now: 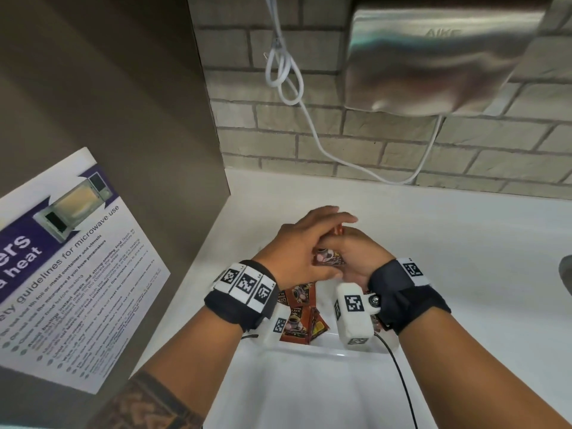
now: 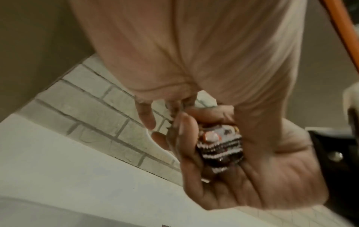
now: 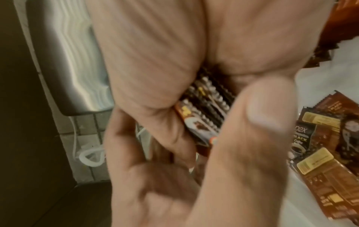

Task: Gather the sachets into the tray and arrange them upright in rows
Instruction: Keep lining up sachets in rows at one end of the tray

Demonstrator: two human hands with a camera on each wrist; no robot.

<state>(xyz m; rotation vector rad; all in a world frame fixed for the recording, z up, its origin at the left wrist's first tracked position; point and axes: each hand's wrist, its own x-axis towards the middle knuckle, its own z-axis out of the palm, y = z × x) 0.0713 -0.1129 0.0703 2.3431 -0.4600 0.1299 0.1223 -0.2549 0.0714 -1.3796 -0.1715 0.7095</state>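
Both hands meet over the white counter and hold one stack of brown coffee sachets (image 1: pixel 328 258) between them. My left hand (image 1: pixel 309 239) lies over the stack, fingers across the top and thumb underneath. My right hand (image 1: pixel 356 252) wraps the stack (image 2: pixel 219 147) from the right; its serrated edges (image 3: pixel 204 110) show between palm and thumb. Several loose sachets (image 1: pixel 298 317) lie flat below the wrists, against the far rim of the white tray (image 1: pixel 309 351). These loose sachets (image 3: pixel 320 138) overlap one another. I cannot tell whether they lie inside the tray.
A steel hand dryer (image 1: pixel 439 57) hangs on the brick wall, with a looped white cable (image 1: pixel 284 72) trailing down to the counter. A brown panel with a microwave poster (image 1: pixel 71 267) closes off the left. A grey metal object (image 1: pixel 566 274) pokes in at the right edge.
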